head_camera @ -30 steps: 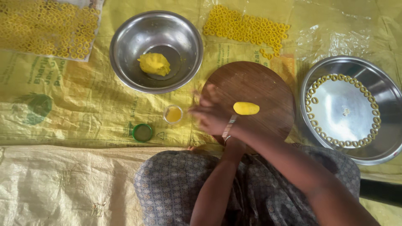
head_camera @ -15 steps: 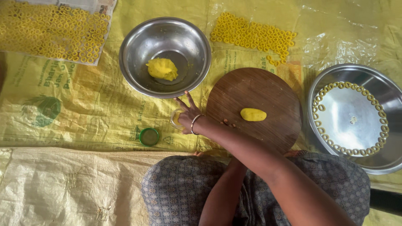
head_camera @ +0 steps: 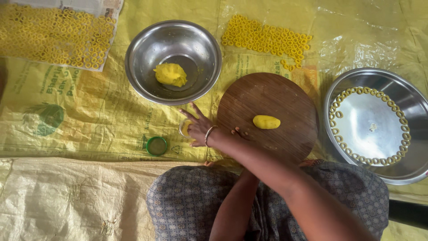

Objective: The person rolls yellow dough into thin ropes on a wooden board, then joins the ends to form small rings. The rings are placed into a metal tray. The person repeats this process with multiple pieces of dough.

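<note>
the right hand [head_camera: 199, 129] has left the dough piece [head_camera: 266, 122] and now dips open fingers into the small jar [head_camera: 184, 128]; left hand hidden.

Small clear round container [head_camera: 185, 128] with yellowish contents sits upright on the yellow sacking, between the steel bowl and the green lid, just left of the wooden board; it is partly covered by the right hand [head_camera: 199, 128], whose spread fingers rest on its top. Green round lid [head_camera: 157, 146] lies flat just beside it, lower left, apart from the container, untouched.
</note>
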